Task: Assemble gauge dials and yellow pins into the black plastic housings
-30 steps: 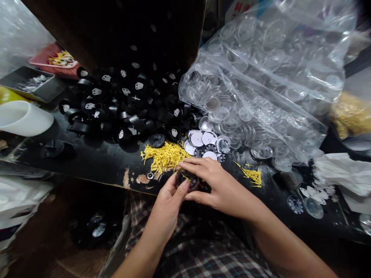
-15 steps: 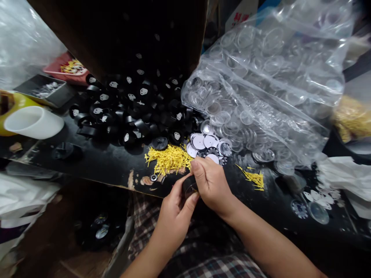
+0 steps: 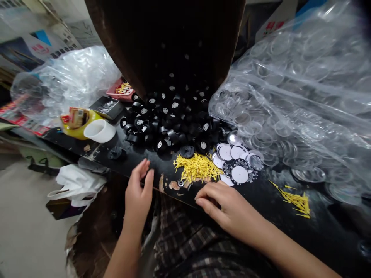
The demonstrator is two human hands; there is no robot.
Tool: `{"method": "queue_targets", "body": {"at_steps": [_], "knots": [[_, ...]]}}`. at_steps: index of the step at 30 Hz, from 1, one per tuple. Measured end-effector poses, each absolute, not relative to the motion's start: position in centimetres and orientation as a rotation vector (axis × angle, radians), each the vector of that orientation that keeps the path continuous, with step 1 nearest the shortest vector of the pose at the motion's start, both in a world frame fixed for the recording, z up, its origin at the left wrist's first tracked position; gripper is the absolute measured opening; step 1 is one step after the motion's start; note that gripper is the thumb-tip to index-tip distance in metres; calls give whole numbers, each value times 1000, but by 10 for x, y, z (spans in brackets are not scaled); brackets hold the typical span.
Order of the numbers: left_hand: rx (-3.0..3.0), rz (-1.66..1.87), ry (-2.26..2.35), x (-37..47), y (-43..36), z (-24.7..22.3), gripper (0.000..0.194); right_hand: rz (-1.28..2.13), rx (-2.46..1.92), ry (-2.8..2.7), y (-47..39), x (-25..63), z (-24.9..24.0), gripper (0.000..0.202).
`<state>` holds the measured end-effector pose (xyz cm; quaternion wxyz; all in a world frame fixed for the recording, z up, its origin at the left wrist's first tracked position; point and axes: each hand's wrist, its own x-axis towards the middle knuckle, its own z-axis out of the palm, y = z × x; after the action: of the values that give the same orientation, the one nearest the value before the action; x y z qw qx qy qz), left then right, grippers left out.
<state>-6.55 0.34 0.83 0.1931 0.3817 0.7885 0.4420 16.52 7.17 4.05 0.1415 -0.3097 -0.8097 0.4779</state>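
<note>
The left grip (image 3: pixel 136 190) is loose, thumb parted, nothing visible inside; the right grip (image 3: pixel 227 202) curls, and I can't make out whether it holds anything. Yellow pins (image 3: pixel 198 166) lie ahead, between both grips, white discs (image 3: pixel 237 176) just beyond the right; a careless sweep could mix them.

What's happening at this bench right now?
A person has both hands at the front of a black bench. The left hand is open, with nothing visible in it. The right hand is curled, hiding anything inside, near yellow pins and white discs. Black cases lie piled behind.
</note>
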Motion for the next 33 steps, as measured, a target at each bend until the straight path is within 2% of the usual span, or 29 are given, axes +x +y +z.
{"method": "queue_targets", "body": {"at_steps": [4, 8, 12, 15, 20, 22, 26, 28, 31, 33], "knots": [[1148, 1114, 2307, -85, 73, 8, 62, 1323, -982, -2362, 67, 171, 46, 15], [1058, 1174, 2327, -86, 87, 3, 62, 1247, -1051, -2411, 76, 195, 39, 17], [674, 1571, 1679, -66, 55, 3, 57, 779, -1450, -2377, 99, 227, 26, 17], [531, 1548, 1459, -35, 30, 7, 54, 541, -1559, -2463, 112, 237, 19, 31], [355, 1455, 1316, 17, 15, 21, 32, 698, -1566, -2319, 117, 236, 19, 3], [276, 1418, 1242, 27, 15, 26, 29, 747, -1582, -2289, 116, 237, 20, 7], [185, 1331, 1177, 35, 17, 29, 24, 629, -1559, -2404, 111, 239, 19, 36], [144, 1278, 1148, 38, 16, 28, 24, 624, -1573, -2374, 111, 240, 17, 29], [77, 1237, 1098, 39, 14, 24, 28, 838, -1605, -2165, 114, 242, 15, 12], [29, 1237, 1071, 40, 13, 21, 35, 977, -1592, -2034, 117, 246, 16, 14]]}}
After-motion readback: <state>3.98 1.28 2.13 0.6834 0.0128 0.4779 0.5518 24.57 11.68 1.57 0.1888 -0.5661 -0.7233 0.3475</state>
